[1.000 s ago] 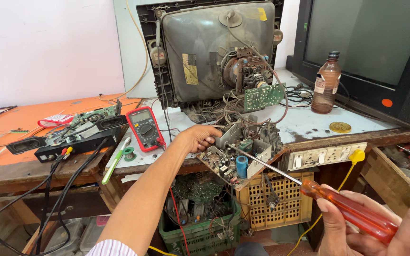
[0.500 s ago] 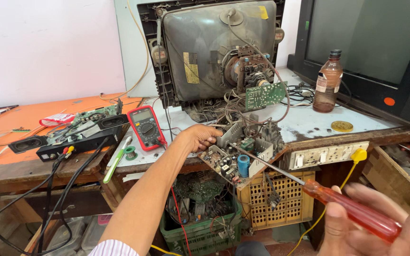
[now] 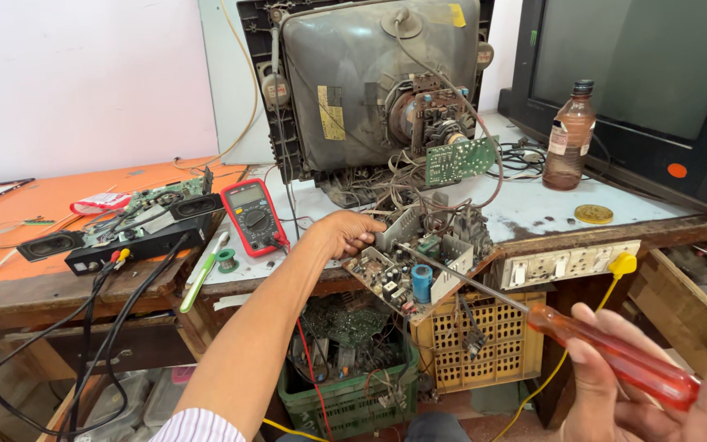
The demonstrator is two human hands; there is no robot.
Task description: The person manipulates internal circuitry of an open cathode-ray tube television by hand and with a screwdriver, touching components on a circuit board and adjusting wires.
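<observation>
While a speaker bar (image 3: 116,233) and a red multimeter (image 3: 254,216) lie on the bench at far left, the left hand (image 3: 344,233) reaches forward, fingers curled onto the near-left edge of the tilted circuit board (image 3: 419,266) hanging off the bench edge below the opened television (image 3: 370,90). To the right, the right hand (image 3: 656,393), near the camera, is wrapped around the screwdriver (image 3: 615,356) by its red handle, its shaft tip resting on the board. A brown bottle (image 3: 569,137) stands far right.
</observation>
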